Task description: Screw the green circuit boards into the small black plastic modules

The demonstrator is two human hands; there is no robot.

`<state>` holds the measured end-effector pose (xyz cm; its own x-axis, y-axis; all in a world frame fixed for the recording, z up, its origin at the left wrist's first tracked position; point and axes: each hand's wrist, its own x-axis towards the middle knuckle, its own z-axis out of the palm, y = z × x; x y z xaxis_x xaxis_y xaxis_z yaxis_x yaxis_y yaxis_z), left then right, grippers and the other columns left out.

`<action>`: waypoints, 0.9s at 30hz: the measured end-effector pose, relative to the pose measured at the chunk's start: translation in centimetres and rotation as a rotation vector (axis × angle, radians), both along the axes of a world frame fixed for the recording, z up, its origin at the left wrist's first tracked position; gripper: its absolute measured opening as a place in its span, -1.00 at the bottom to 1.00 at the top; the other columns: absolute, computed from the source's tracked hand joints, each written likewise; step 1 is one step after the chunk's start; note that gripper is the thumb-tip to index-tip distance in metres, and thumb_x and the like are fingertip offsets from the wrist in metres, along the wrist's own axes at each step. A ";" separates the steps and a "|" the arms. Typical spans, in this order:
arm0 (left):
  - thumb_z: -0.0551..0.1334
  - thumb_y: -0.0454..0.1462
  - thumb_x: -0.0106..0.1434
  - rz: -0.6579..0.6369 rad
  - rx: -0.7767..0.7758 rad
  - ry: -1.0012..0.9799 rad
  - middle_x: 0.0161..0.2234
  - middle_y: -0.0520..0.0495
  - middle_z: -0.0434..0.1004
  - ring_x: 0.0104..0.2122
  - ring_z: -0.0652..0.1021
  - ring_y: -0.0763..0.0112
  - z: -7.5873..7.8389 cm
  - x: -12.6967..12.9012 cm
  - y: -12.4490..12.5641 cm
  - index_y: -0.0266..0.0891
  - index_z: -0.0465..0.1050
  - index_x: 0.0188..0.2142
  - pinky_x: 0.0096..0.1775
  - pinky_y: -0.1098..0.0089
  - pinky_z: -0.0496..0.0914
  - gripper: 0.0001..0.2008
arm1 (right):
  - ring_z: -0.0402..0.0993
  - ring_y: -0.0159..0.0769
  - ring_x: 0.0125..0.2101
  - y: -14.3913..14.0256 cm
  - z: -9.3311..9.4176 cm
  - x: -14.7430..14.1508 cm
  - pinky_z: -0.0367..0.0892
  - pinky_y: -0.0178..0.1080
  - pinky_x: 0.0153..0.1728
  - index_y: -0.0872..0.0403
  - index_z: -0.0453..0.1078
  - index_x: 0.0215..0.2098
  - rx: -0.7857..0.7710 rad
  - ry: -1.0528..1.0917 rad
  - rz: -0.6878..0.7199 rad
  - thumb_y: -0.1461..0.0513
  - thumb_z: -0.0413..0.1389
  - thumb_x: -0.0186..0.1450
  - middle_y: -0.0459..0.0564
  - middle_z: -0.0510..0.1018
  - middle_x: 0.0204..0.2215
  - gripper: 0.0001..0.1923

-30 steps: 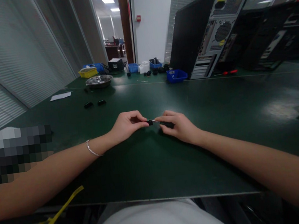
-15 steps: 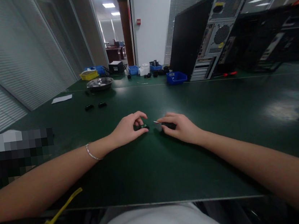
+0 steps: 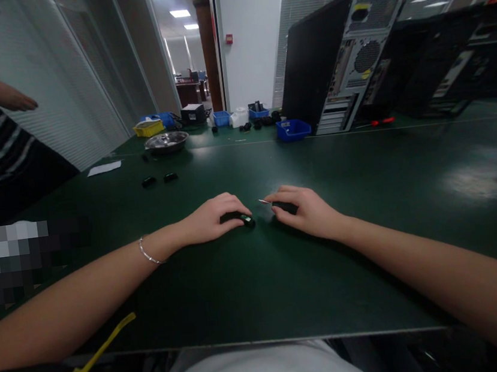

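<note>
My left hand (image 3: 214, 219) is resting on the green table (image 3: 260, 281), fingers curled down over a small black part (image 3: 244, 219) and pinning it to the surface. My right hand (image 3: 304, 210) is lying just beside it, gripping a small screwdriver (image 3: 280, 205) whose metal tip is pointing at the part without touching it, as far as I can tell. I am making out no readable writing anywhere; the tower PC (image 3: 337, 60) at the far right is showing a yellow sticker near its top, but the print is too small to read.

At the far edge I am seeing a blue bin (image 3: 293, 128) with small items inside that I cannot identify, two more blue bins (image 3: 222, 117) whose contents are hidden, a yellow bin (image 3: 147, 127), and a steel bowl (image 3: 166, 139) whose inside is not showing. Two black parts (image 3: 159, 179) are lying loose near the bowl. Another person's arm (image 3: 2, 94) is reaching in at the upper left.
</note>
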<state>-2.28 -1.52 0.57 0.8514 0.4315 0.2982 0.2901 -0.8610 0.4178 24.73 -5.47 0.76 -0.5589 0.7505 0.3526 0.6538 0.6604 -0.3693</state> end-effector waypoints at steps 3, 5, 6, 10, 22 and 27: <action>0.22 -0.31 0.35 0.070 0.043 -0.007 -0.17 -0.16 0.53 -0.13 0.48 0.19 -0.2 0.2 -0.3 -0.26 0.50 -0.07 -0.05 0.23 0.35 -0.81 | 0.49 -0.23 -0.31 -0.3 0.3 0.0 0.35 -0.24 -0.29 0.05 0.50 0.02 0.005 -0.052 0.052 0.26 0.09 0.34 0.04 0.55 -0.23 -0.69; 0.24 -0.29 0.34 0.101 0.063 -0.007 -0.17 -0.14 0.52 -0.14 0.48 0.19 -0.2 0.3 -0.4 -0.25 0.49 -0.07 -0.07 0.24 0.33 -0.82 | 0.49 -0.23 -0.32 -0.5 0.4 -0.1 0.34 -0.24 -0.29 0.04 0.51 0.00 0.008 -0.088 0.079 0.26 0.09 0.34 0.03 0.54 -0.25 -0.71; 0.26 -0.27 0.34 0.112 0.069 -0.007 -0.16 -0.13 0.52 -0.13 0.48 0.20 -0.3 0.4 -0.5 -0.24 0.48 -0.06 -0.08 0.25 0.33 -0.80 | 0.49 -0.23 -0.32 -0.6 0.5 -0.1 0.33 -0.24 -0.30 0.04 0.51 -0.01 0.012 -0.103 0.084 0.26 0.09 0.34 0.02 0.54 -0.26 -0.71; 0.33 -0.20 0.29 0.151 0.083 -0.011 -0.16 -0.10 0.52 -0.13 0.49 0.20 -0.5 0.6 -0.6 -0.20 0.50 -0.06 -0.11 0.28 0.32 -0.75 | 0.48 -0.22 -0.34 -0.7 0.4 -0.5 0.30 -0.24 -0.34 0.06 0.52 -0.02 0.024 -0.141 0.079 0.26 0.08 0.34 0.02 0.53 -0.29 -0.72; 0.32 -0.29 0.29 0.164 0.067 -0.097 -0.27 -0.08 0.53 -0.26 0.53 0.29 -0.5 1.0 -1.0 -0.27 0.55 -0.16 -0.19 0.35 0.38 -0.86 | 0.50 -0.24 -0.31 -0.5 0.1 -0.8 0.34 -0.25 -0.30 0.05 0.51 -0.02 -0.015 -0.128 0.074 0.27 0.07 0.34 0.02 0.55 -0.25 -0.72; 0.34 -0.29 0.28 0.170 0.058 -0.129 -0.26 -0.09 0.54 -0.28 0.55 0.30 -0.6 0.9 -1.2 -0.26 0.57 -0.15 -0.22 0.37 0.42 -0.85 | 0.49 -0.22 -0.30 -0.6 0.3 -1.0 0.33 -0.24 -0.30 0.05 0.52 -0.04 -0.025 -0.107 0.078 0.27 0.08 0.34 0.02 0.54 -0.26 -0.73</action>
<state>-1.33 -2.67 -0.01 0.7210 0.5445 0.4286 0.3805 -0.8280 0.4119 23.76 -6.09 1.01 -0.6493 0.7109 0.2702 0.6371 0.7025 -0.3171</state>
